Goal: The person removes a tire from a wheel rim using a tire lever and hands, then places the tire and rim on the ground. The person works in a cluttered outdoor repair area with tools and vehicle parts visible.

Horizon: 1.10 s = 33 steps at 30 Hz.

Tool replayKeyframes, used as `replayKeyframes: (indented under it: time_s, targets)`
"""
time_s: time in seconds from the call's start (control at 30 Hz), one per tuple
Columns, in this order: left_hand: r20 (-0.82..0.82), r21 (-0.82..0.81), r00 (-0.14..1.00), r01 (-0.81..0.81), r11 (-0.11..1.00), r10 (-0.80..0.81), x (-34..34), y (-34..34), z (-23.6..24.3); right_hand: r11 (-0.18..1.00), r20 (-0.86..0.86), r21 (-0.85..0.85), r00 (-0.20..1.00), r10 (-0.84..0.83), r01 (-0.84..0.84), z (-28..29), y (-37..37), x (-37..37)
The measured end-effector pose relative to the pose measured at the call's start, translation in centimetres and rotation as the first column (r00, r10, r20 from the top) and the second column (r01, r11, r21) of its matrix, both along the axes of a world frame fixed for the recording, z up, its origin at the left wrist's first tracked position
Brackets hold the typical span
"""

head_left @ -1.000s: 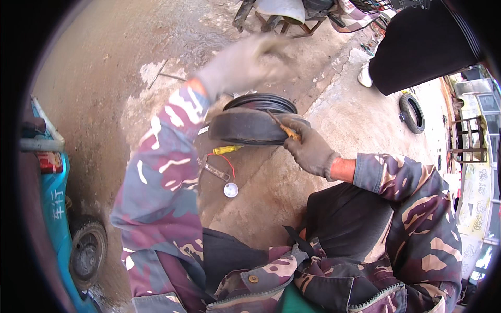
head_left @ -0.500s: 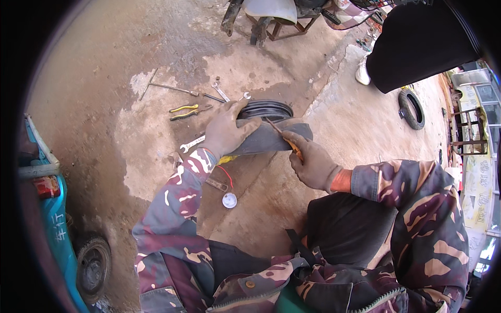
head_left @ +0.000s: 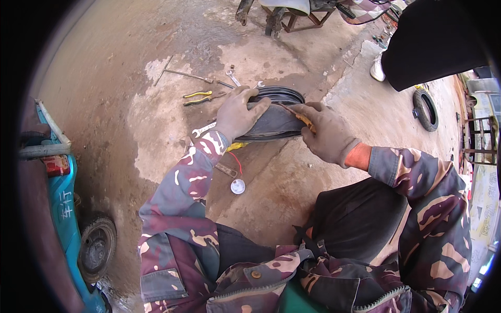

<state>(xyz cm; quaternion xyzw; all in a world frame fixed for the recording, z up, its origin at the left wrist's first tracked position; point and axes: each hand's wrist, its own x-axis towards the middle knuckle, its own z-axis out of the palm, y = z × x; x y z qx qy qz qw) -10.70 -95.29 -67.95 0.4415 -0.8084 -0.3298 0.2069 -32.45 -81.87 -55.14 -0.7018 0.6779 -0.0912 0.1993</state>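
My gloved left hand [head_left: 235, 112] grips the upper edge of a black tire [head_left: 274, 123], which lies around a dark wheel rim [head_left: 279, 91]. My gloved right hand [head_left: 326, 134] holds an orange-handled tool [head_left: 309, 121] with its thin metal tip at the tire's upper edge. Left of them lie yellow-handled pliers [head_left: 195, 95], a T-handled bar [head_left: 185, 74] and wrenches [head_left: 233, 78]. Below, a yellow-handled item [head_left: 235, 147], a red cord, a flat metal piece [head_left: 225, 169] and a small round white object [head_left: 238, 185] rest on the concrete.
A teal vehicle [head_left: 62, 208] with a wheel [head_left: 96, 248] stands at left. At top is a vehicle on a rusty metal stand [head_left: 308, 20]. A person in black trousers [head_left: 428, 47] and white shoe [head_left: 378, 68] is at upper right, near a loose tire [head_left: 425, 109].
My left hand, raised and blurred a second ago, has come down onto the tire and stayed there. My right hand still holds the orange-handled tool at the tire's edge.
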Motion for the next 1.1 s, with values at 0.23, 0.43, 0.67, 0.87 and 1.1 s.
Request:
replayKeyframes:
  time_s: [0.23,0.43,0.67,0.87,1.1]
  targets:
    - [-0.14,-0.083,0.99,-0.025,0.996,0.013,1.0,-0.7,-1.9,0.973,0.001,-0.132,0.982,0.189,-0.187,-2.8,0.8,1.1]
    - [-0.161,-0.121,0.983,-0.107,0.987,0.087,-0.3,-0.5,-1.4,0.933,-0.05,-0.264,0.969,0.241,-0.246,-4.3,0.3,0.9]
    - [-0.348,-0.117,0.937,-0.081,0.99,0.036,4.3,-1.5,-3.0,0.933,-0.069,-0.231,0.961,0.268,-0.277,-3.4,1.0,0.4]
    - [-0.022,0.133,0.979,-0.197,0.971,0.202,12.1,0.5,-13.9,0.94,-0.09,-0.224,0.966,0.244,-0.258,-3.7,1.0,0.5]
    - [0.473,0.054,0.867,0.146,0.988,-0.154,8.7,7.0,-21.3,0.953,-0.097,-0.199,0.973,0.211,-0.227,-3.2,0.7,1.0]
